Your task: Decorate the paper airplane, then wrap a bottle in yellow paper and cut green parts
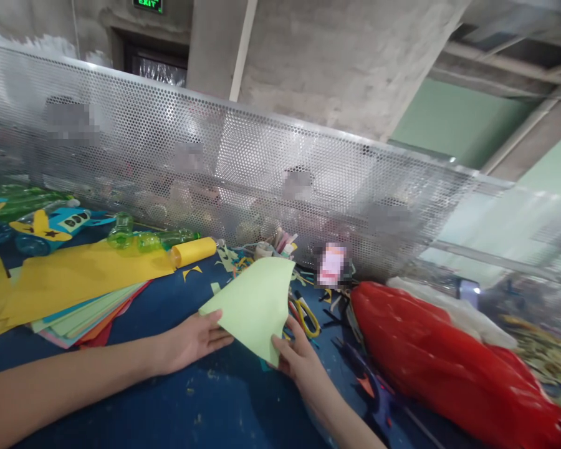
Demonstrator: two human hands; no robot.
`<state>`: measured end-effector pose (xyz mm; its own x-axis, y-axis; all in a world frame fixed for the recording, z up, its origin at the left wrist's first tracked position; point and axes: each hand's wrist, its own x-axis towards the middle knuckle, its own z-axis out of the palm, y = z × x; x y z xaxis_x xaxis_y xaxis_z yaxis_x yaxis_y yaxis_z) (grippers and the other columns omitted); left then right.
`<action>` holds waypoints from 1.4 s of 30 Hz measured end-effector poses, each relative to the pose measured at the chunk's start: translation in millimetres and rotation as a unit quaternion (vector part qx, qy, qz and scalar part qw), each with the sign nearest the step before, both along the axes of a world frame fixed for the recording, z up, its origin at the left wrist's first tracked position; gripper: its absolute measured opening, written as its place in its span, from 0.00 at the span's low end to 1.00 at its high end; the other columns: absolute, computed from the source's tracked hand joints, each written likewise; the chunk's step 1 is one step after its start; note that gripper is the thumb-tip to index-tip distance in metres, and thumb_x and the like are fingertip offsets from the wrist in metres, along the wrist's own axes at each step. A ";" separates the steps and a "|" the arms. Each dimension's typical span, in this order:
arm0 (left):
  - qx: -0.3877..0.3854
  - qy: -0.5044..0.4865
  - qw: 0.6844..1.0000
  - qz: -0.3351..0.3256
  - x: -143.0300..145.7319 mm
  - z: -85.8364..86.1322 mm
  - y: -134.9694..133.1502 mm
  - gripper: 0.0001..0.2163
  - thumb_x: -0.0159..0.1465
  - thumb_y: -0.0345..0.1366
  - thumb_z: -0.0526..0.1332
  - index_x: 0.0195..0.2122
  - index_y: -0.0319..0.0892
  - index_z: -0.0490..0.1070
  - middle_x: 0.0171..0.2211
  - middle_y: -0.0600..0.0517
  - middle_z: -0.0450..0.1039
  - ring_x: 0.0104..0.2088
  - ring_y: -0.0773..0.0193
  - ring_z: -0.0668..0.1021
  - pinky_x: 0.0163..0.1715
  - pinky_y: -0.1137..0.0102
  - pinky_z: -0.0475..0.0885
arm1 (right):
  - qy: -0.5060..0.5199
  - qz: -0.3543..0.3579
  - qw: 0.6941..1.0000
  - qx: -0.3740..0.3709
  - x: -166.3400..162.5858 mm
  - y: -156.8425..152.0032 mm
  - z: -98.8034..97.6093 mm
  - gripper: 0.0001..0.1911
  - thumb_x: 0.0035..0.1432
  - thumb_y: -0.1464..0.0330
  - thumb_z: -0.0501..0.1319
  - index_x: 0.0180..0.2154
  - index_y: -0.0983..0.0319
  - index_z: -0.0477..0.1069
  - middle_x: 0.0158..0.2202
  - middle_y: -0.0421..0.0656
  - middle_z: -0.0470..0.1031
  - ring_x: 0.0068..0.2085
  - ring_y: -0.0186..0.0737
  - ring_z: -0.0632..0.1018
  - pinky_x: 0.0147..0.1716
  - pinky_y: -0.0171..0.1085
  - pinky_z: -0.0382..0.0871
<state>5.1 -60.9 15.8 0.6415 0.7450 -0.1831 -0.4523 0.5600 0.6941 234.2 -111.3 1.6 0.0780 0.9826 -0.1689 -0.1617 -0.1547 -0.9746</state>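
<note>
A light green sheet of paper (257,305) is held up just above the blue table (191,399), near its middle. My left hand (194,340) grips the sheet's lower left edge, thumb on top and fingers underneath. My right hand (297,358) pinches the bottom right corner between thumb and fingers. The sheet's top right edge curves as if cut.
A stack of coloured paper (75,284) topped by yellow sheets lies at left, with a yellow roll (194,251) and green plastic bottles (140,237) behind. Yellow-handled scissors (306,315) lie beside the sheet. A red plastic bag (449,362) fills the right. A perforated metal screen (262,168) bounds the far edge.
</note>
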 end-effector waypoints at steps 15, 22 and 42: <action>0.077 0.063 0.982 0.161 -1.0 7.9 32.6 0.32 0.58 0.29 0.64 0.62 0.43 0.53 0.49 0.43 0.74 0.46 0.56 0.78 0.45 0.65 0.75 | -0.021 -0.058 0.992 0.106 -5.9 60.4 32.0 0.24 0.48 0.52 0.64 0.44 0.56 0.66 0.34 0.41 0.79 0.34 0.44 0.80 0.28 0.38 0.74; 0.137 0.067 0.975 0.160 -1.3 4.7 28.2 0.34 0.60 0.32 0.63 0.64 0.50 0.46 0.55 0.45 0.68 0.51 0.54 0.75 0.51 0.61 0.72 | -0.082 -0.085 0.981 0.153 1.3 69.5 18.8 0.27 0.44 0.57 0.68 0.44 0.59 0.64 0.27 0.40 0.79 0.25 0.44 0.78 0.23 0.38 0.71; 0.078 0.001 0.972 -0.223 2.0 14.1 15.3 0.32 0.58 0.55 0.60 0.57 0.37 0.63 0.57 0.39 0.65 0.57 0.50 0.68 0.60 0.60 0.58 | 0.043 -0.078 0.980 0.176 -6.4 58.7 39.6 0.30 0.48 0.58 0.67 0.52 0.52 0.62 0.35 0.37 0.80 0.35 0.42 0.79 0.33 0.38 0.73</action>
<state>7.1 -45.6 30.0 0.9070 0.4112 -0.0914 -0.1873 0.5882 0.7867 227.8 -52.7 41.1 0.2326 0.9584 0.1654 -0.2411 0.2215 -0.9449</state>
